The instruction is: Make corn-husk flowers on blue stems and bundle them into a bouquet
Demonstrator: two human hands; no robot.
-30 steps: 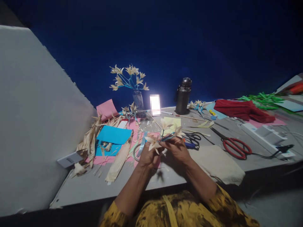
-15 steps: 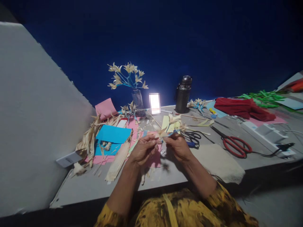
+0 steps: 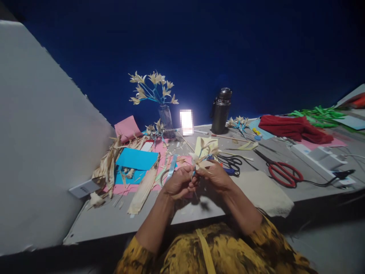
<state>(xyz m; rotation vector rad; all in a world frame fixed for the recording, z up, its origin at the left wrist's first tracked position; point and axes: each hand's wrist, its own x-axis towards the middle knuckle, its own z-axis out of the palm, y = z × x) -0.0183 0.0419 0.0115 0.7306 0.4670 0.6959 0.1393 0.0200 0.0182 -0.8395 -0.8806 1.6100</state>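
Close together over the front of the table, both my hands pinch a small spray of cream dried-husk flowers (image 3: 203,156) with bits of blue on its stem. My left hand (image 3: 180,183) is closed around the lower stem, where a thin wire-like end hangs below the fingers. Closed at the base of the petals is my right hand (image 3: 215,177); its fingertips are partly covered by the blossoms. Beyond the spray lies a yellow paper (image 3: 207,144). Black-handled scissors (image 3: 232,163) rest just to the right of the flowers.
A glass vase (image 3: 166,120) of similar flowers and a dark flask (image 3: 221,112) stand along the wall. Leftward lie blue paper (image 3: 137,158) and dried husks (image 3: 144,194). To the right are red-handled scissors (image 3: 285,176), a pale cloth (image 3: 262,194), a power strip (image 3: 316,163) and red cloth (image 3: 296,128).
My hands have drawn closer together, the left shifting right to the stem's base. The flowers now stand more upright, and a blue strip on the pink paper has come into sight.
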